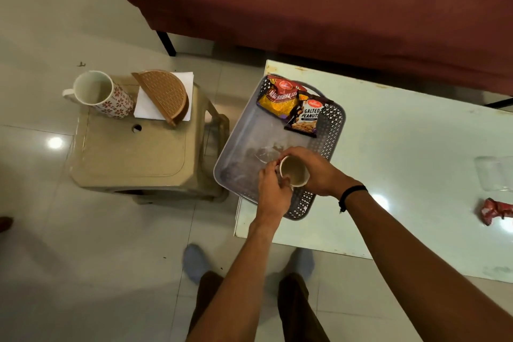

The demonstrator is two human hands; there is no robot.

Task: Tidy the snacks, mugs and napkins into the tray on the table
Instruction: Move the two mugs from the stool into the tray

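Progress looks to be somewhere near the middle. Two snack packets, the yellow sev packet [279,101] and the salted peanuts packet [306,119], already lie in the far corner of the grey tray [241,144], which sits at the left edge of the pale surface [402,147]. A small mug [294,171] is being set down at the tray's near end: the right hand [316,172] wraps around its side and rim, and the left hand [273,189] grips it from the other side, probably at the handle, though that is covered.

Left to do, as I judge it: the patterned mug [102,94] stands at the far left corner of the beige stool [133,153], and the white napkins [155,103] lie beside it under a brown half-round holder [166,94]. A crumpled red wrapper [495,212] rests near the right edge of the surface, well apart from the tray; whether it is a snack or rubbish is unclear.

Whether the small mug's base touches the tray floor is hidden by the hands. A faint clear shape near the surface's right edge is too blurred to name. The tray's near corner is partly covered by the left wrist.
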